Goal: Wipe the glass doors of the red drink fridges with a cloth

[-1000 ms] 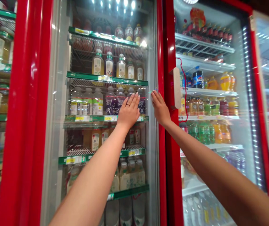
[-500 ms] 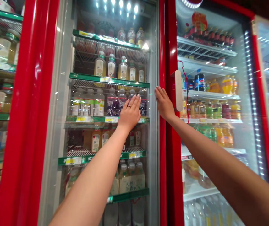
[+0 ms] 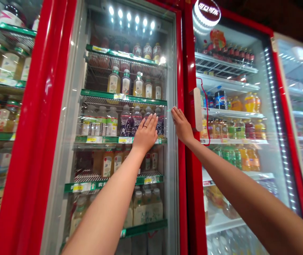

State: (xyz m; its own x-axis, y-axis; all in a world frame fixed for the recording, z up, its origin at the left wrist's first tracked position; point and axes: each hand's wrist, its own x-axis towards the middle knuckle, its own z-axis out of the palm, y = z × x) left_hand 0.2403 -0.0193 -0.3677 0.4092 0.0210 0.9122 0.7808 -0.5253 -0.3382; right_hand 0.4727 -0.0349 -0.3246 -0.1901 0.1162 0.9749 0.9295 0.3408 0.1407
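Observation:
My left hand [image 3: 145, 134], a dark ring on one finger, lies flat with its fingers stretched against the glass door [image 3: 95, 72] of the middle fridge. Just right of it, my right hand [image 3: 182, 124] rests its extended fingertips on the door's grey inner border [image 3: 169, 159], by the red frame [image 3: 182, 184]. Neither hand holds anything. Behind the glass, purple bottles [image 3: 126, 121] stand on the shelf level with my left hand, which partly hides them. The door looks closed.
A pale vertical handle [image 3: 198, 109] and a red cord [image 3: 207, 124] are on the right-hand fridge, just past my right hand. Its shelves carry cola and juice bottles [image 3: 220, 98]. Another red-framed fridge with bottles [image 3: 9, 65] stands at the left.
The view has tilted up slightly, so the fridges sit lower and a lit round sign shows at the top right. Both hands keep the same pose on the door.

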